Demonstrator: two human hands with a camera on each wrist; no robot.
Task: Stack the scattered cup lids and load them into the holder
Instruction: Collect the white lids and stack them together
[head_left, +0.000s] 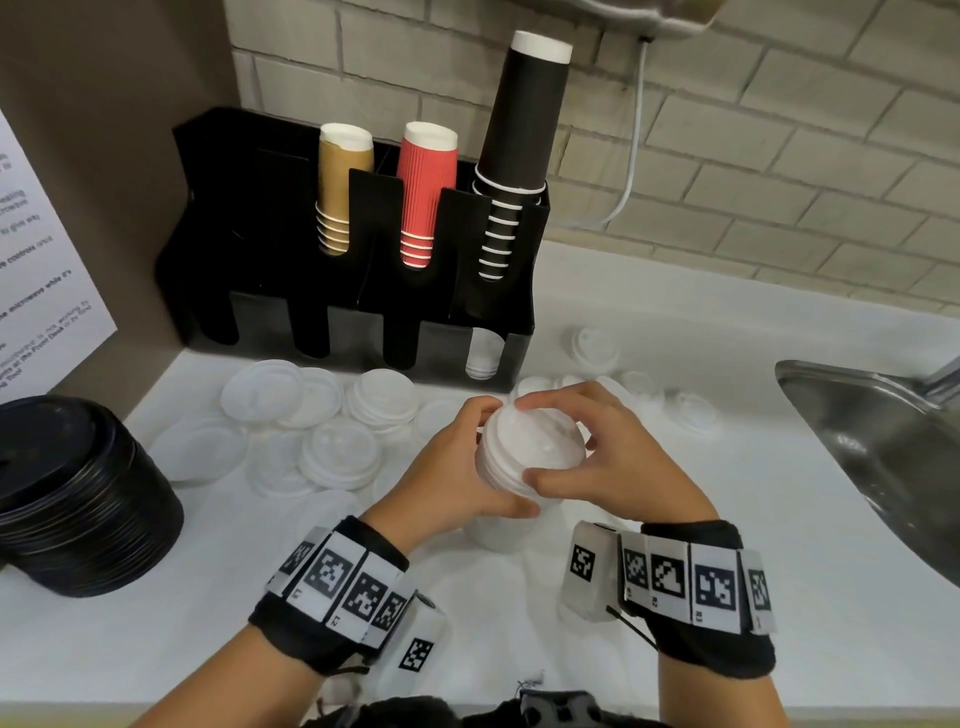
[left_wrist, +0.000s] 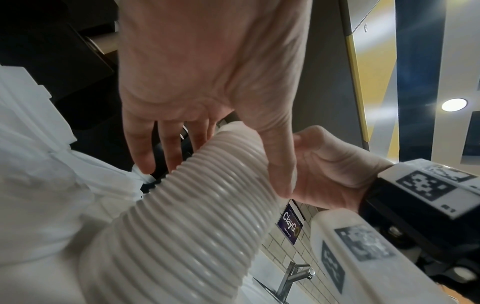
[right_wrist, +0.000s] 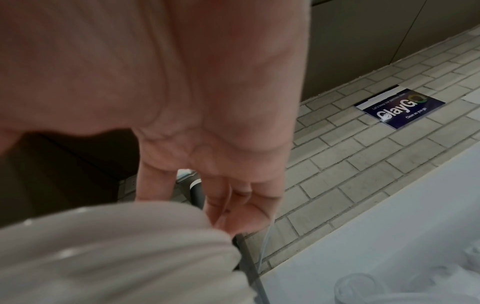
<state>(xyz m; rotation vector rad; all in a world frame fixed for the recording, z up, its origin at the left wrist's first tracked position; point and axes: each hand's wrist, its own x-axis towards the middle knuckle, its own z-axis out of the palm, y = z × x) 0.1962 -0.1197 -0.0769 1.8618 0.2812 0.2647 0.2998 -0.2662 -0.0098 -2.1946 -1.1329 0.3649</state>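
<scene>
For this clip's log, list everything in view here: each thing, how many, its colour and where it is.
Stack of white plastic cup lids: one, white, held above the counter.
Loose white cup lids: many, white, scattered on the white counter before the holder.
Black cup and lid holder: one, black, against the brick wall.
Paper cup stacks: three in the holder, brown, red, black.
Stack of black lids: one, black, far left.
Steel sink: one, right.
Left hand: grips the stack's side.
Right hand: grips the stack's top.

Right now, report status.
Both hands, left and right, grip lid stack. Loose lids on counter. Holder path unobstructed.
</scene>
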